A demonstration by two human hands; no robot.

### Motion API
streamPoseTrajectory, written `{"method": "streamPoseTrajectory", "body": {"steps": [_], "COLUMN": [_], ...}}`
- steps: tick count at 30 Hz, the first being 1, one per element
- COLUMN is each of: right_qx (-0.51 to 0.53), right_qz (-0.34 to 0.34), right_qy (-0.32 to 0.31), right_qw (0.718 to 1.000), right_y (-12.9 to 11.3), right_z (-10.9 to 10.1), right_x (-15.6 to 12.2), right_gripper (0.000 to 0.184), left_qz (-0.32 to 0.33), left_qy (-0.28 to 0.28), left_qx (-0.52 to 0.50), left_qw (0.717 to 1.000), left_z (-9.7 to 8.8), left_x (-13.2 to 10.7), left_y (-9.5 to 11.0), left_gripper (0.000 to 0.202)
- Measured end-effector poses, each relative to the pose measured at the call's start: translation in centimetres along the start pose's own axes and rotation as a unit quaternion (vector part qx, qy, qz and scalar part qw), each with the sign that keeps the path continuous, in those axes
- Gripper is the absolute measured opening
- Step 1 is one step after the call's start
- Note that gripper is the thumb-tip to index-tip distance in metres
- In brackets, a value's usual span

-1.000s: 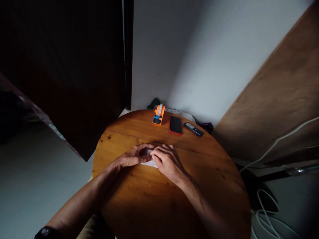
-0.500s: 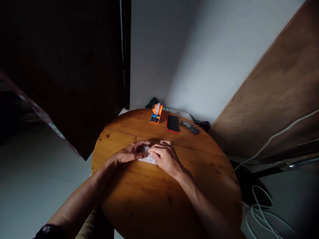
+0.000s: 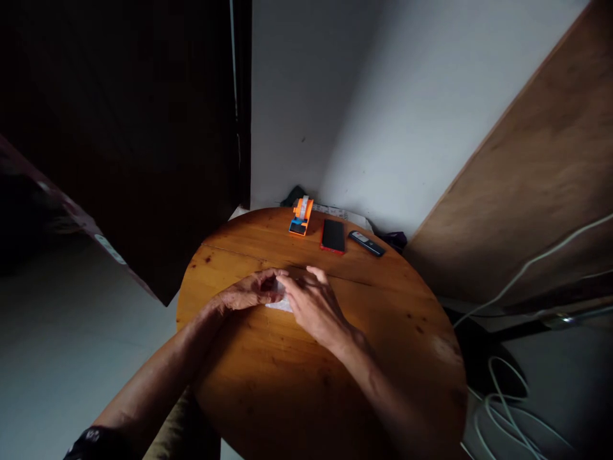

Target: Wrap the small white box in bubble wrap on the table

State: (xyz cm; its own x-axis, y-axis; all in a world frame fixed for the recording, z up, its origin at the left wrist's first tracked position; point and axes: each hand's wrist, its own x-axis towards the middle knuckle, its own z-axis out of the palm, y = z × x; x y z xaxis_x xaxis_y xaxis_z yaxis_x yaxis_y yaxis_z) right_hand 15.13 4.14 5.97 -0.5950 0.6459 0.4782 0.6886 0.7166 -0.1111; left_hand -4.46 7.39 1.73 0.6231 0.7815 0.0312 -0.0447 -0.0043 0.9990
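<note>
A whitish, translucent wrapping (image 3: 280,306), perhaps bubble wrap, lies crumpled on the round wooden table. My left hand (image 3: 251,291) curves around its left side, with the thumb low and the fingers closed over the top. What is inside the wrapping is hidden by my hands. From the right, my right hand (image 3: 311,303) leans over the same wrapping, one fingertip touching it close to my left fingers. The other fingers of that hand are raised and spread apart.
Toward the back of the wooden table (image 3: 383,326) stand an orange and blue tape dispenser (image 3: 301,217), a red-edged phone (image 3: 332,236) and a dark handset (image 3: 366,243). A white wall rises behind. Pale cable (image 3: 498,409) coils on the floor at right.
My right hand has loosened from a bunched pinch, and its fingers are now lifted and spread, reaching slightly left over the wrapping. My left hand stays almost in place.
</note>
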Motion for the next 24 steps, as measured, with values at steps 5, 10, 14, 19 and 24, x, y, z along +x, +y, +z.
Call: {"method": "streamPoseTrajectory", "body": {"steps": [5, 10, 14, 19, 24], "right_qx": [0.08, 0.096, 0.106, 0.15, 0.161], "right_qz": [0.058, 0.083, 0.099, 0.088, 0.043], "right_qy": [0.101, 0.114, 0.078, 0.004, -0.038], "right_qw": [0.99, 0.985, 0.986, 0.985, 0.985], "right_y": [1.6, 2.6, 3.3, 3.3, 2.2], "right_z": [-2.4, -3.7, -3.4, -2.7, -1.5], "right_x": [0.2, 0.1, 0.0, 0.1, 0.0], "right_gripper": [0.02, 0.015, 0.016, 0.016, 0.014], "left_qz": [-0.026, -0.008, 0.03, 0.029, 0.019], "left_qy": [0.0, -0.01, 0.105, 0.209, 0.166], "left_qx": [-0.007, -0.045, -0.084, -0.051, 0.019], "left_qw": [1.0, 0.999, 0.991, 0.976, 0.986], "left_z": [0.1, -0.8, -1.9, -2.1, -1.7], "left_x": [-0.3, -0.2, 0.1, 0.1, 0.0], "left_y": [0.5, 0.1, -0.6, -0.6, -0.3], "left_gripper": [0.064, 0.067, 0.058, 0.045, 0.051]}}
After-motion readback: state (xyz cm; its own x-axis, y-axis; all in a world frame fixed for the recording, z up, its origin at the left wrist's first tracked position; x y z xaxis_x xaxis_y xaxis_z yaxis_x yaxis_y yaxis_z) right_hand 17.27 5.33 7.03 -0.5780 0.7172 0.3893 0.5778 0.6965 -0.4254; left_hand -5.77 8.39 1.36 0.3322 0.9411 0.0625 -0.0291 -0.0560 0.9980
